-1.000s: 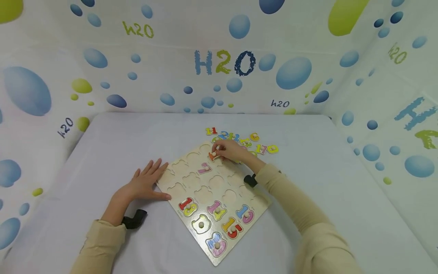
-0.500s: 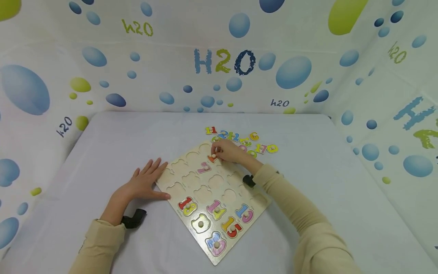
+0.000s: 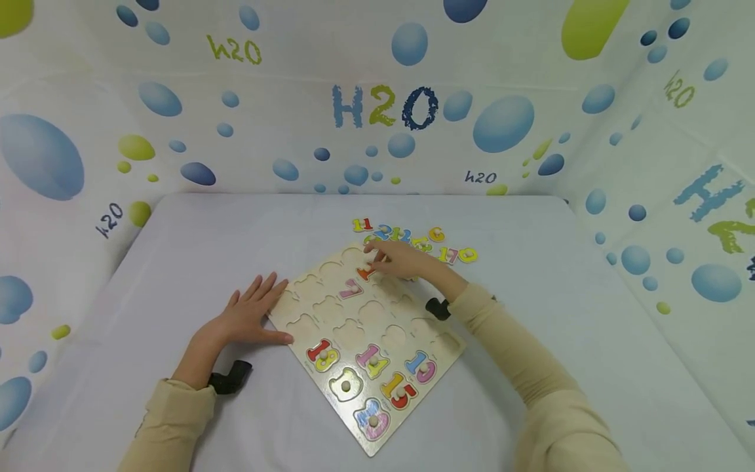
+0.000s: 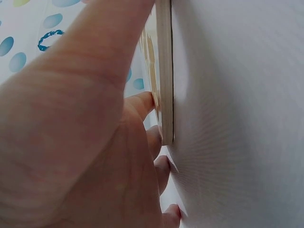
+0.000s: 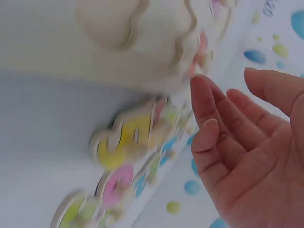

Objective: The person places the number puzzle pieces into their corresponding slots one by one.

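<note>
A wooden number puzzle board [image 3: 373,313] lies turned cornerwise on the table. My left hand [image 3: 250,314] rests with spread fingers at its left corner; the left wrist view shows fingertips along the board's edge [image 4: 166,71]. At the far end, my right hand [image 3: 398,257] hovers over an orange number 1 piece [image 3: 364,273] on the board. In the right wrist view the thumb stands apart from the fingers, nothing between them, and the knobbed orange piece [image 5: 200,53] is blurred beyond the fingertips. A pink 7 piece [image 3: 351,288] lies near it.
Loose number pieces lie behind the board, among them an 11 [image 3: 362,225], a 6 [image 3: 436,234] and a 17 [image 3: 448,255], partly hidden by the right hand. Several pieces, such as the 18 [image 3: 322,354] and 15 [image 3: 398,391], sit in the board's near part.
My right hand has let go of the orange 1 piece's knob, its fingers opening and the wrist shifting slightly right. The piece stays on the board. My left hand has kept its place.
</note>
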Available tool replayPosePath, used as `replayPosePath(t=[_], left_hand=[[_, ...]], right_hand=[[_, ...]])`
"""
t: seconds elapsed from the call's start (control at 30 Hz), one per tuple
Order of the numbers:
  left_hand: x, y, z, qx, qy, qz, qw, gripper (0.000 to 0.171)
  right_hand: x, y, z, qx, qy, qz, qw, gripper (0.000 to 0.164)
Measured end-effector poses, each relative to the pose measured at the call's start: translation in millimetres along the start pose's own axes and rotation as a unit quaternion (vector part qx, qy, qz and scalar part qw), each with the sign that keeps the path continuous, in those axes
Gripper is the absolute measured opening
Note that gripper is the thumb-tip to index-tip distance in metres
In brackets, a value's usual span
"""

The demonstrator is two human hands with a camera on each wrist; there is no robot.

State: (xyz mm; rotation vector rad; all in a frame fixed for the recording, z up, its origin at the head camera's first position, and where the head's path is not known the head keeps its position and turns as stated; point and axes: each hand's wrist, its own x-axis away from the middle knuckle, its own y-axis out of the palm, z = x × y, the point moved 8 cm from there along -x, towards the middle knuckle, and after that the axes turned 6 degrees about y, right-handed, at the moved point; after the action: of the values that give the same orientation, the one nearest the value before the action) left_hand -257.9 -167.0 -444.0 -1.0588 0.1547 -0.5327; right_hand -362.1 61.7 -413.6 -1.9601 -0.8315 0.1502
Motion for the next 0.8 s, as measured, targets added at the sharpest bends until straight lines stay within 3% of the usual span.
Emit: replayPosePath(t=[0.1, 0.23, 0.47, 0.57, 0.8], left_hand=[[0.0, 0.8, -0.9, -0.004, -0.001, -0.001, 1.0, 0.11], [0.6, 0.3, -1.5, -0.008, -0.003, 0.0, 1.0, 0.109], [1.7, -1.1, -1.1, -0.008, 0.002, 0.004, 1.0, 0.109], [1.7, -1.3, -1.2, -0.009, 0.004, 0.005, 0.9999, 0.109], [1.2, -1.2, 1.9, -0.001, 0.006, 0.004, 1.0, 0.108]], right_hand=[[10.1, -17.2, 15.2, -0.03, 0.014, 0.02, 0.999, 0.032], [22.7, -32.8, 37.4, -0.02, 0.057, 0.042, 0.997, 0.024], [28.2, -22.8, 56.2, 0.041, 0.087, 0.024, 0.995, 0.013], [25.4, -17.1, 56.1, 0.054, 0.08, 0.029, 0.995, 0.017], [23.6, -12.2, 44.6, 0.076, 0.024, 0.026, 0.996, 0.007]])
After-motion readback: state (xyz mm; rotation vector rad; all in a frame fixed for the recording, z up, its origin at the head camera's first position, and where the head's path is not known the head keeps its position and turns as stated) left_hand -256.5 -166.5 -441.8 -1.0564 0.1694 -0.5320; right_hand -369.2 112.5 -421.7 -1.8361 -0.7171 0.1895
